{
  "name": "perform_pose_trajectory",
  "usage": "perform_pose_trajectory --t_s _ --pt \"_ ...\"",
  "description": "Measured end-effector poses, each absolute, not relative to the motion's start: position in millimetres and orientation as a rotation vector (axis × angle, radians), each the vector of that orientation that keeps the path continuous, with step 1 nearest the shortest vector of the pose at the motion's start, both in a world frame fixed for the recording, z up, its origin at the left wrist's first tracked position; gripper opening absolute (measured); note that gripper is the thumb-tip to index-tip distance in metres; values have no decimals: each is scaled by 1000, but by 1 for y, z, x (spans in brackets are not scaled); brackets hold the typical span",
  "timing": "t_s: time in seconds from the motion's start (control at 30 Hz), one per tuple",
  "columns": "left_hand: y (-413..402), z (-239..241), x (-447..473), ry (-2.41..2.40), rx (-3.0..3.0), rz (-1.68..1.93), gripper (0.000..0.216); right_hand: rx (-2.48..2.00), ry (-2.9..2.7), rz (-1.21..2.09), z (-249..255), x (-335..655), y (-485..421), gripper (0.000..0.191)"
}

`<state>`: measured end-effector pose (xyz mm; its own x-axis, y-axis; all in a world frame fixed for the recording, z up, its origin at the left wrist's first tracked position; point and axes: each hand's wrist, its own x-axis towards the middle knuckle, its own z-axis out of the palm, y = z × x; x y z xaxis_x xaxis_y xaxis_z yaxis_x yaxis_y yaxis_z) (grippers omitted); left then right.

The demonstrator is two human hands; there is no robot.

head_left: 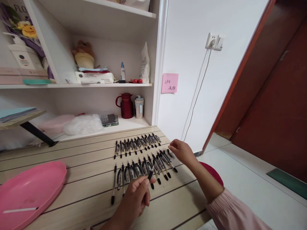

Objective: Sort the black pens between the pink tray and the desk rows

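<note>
Black-and-clear plastic ballpoint pens lie in two rows on my pale wood-slat desk (83, 159), all slanted the same way. My left hand (134, 199) hovers low over the near row of pens (141, 169), thumb and forefinger pressed together on one black pen (151, 175) whose tip pokes up past my fingertips, just above its neighbours. My right hand (182, 151), its pink sleeve (230, 210) reaching in from the desk's right edge, rests at the right end of the near row, fingers loosely curled and touching the last pens there; whether it actually grips one I cannot tell. The far row of pens (136, 144) lies untouched, a little beyond both hands, near the desk's back edge.

At the desk's left corner sits a shallow pink plastic tray (31, 188) with a single white stick (20, 210) lying in it, well apart from the pens. Behind the desk, white shelving holds a dark red jug (126, 105) beside a small white lidded cup (139, 107), a crumpled clear plastic bag (82, 124) and a pink lidded box (56, 123). On the white wall to the right, a pink sticky note (169, 83) hangs near a wall socket (214, 42) with a white cable running down.
</note>
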<state>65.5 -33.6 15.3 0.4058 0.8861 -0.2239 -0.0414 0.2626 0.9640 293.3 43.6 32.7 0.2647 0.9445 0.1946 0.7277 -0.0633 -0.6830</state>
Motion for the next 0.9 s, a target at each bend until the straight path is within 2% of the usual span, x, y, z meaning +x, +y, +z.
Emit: perform_pose_trajectory --t_s 0.07,0.13,0.3,0.4,0.5,0.57,0.63,0.73,0.9 --pt "-34 16 66 961 1131 780 34 -2072 -1598 233 24 306 60 16" --pt "-33 15 65 967 1134 787 34 -2170 -1636 201 13 311 70 21" --pt "-30 13 63 961 1140 770 34 -2160 -1594 272 -3 316 76 27" --pt "-29 13 62 961 1138 756 34 -2105 -1578 346 1 317 73 19" --pt "-29 13 62 959 1137 756 35 -1752 -1450 727 15 301 59 7" --pt "-30 14 63 958 1142 770 36 -1305 -1250 1092 27 281 44 15" --pt "-31 15 63 963 1141 787 37 -1033 -1157 1305 40 259 28 24" --pt "-31 15 62 963 1136 790 37 -886 -1114 1306 51 233 10 36" --pt "-28 13 59 943 1135 769 37 -897 -1257 1289 52 221 2 29"
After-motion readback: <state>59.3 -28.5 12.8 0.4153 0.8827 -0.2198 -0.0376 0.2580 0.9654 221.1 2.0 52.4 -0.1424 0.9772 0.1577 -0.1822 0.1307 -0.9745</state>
